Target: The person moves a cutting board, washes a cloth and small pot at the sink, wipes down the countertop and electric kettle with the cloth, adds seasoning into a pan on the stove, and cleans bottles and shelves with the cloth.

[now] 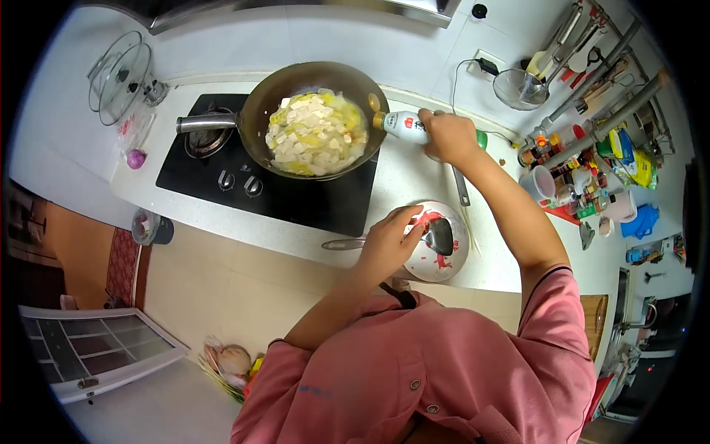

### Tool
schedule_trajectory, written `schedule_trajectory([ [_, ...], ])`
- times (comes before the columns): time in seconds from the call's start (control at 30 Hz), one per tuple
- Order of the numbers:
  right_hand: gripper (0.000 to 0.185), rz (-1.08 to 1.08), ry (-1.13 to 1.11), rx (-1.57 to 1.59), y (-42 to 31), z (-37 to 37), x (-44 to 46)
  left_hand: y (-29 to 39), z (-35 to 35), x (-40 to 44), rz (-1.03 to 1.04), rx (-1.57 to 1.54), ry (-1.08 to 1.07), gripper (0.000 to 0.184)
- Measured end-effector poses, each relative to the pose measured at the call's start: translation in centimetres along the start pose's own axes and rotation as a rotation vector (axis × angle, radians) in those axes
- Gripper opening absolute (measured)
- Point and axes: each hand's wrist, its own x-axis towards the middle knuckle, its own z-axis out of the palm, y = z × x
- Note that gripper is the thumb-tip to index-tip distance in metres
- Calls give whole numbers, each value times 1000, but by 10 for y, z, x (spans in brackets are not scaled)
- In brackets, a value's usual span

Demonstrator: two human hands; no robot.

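Note:
My right hand [450,137] is wrapped round a white bottle [405,126], tilted on its side. The bottle's brownish neck points left at the right rim of a wok [255,126]. Pale cubes and yellow-green pieces [316,133] sit in liquid inside the wok. My left hand [390,240] is over the left edge of a white plate with red patterns [452,260], its fingers curved and apart, with nothing visible between them. A metal spatula [439,237] lies across that plate, its handle passing under my left hand.
The wok stands on a black cooktop [310,200] with its handle to the left. A glass lid [124,74] and a purple onion [136,158] are at the left. A strainer [521,89] hangs on the right wall, near bottles and containers [538,185].

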Motion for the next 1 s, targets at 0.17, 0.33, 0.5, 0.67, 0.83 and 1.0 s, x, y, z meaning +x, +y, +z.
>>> schedule_trajectory([
  [0.17, 23, -16, 70, -136, -2, -13, 12, 1, 0, 0, 61, 38, -17, 31],
  [0.33, 26, 91, -8, -91, -4, -17, 17, 4, -7, -4, 20, -11, 10, 30],
  [0.5, 52, 213, -12, 231, -1, -11, 6, 2, -13, -6, 18, -12, 38, 30],
  [0.67, 74, 214, 246, 986, 2, 26, -18, -2, -5, -1, 50, 6, 126, 29],
  [0.83, 56, 207, 246, 1575, 9, 44, -72, 19, 22, 13, 28, -62, 302, 34],
  [1.0, 51, 139, 80, 1833, 59, 61, -145, 52, 65, 42, 148, -60, 185, 77],
])
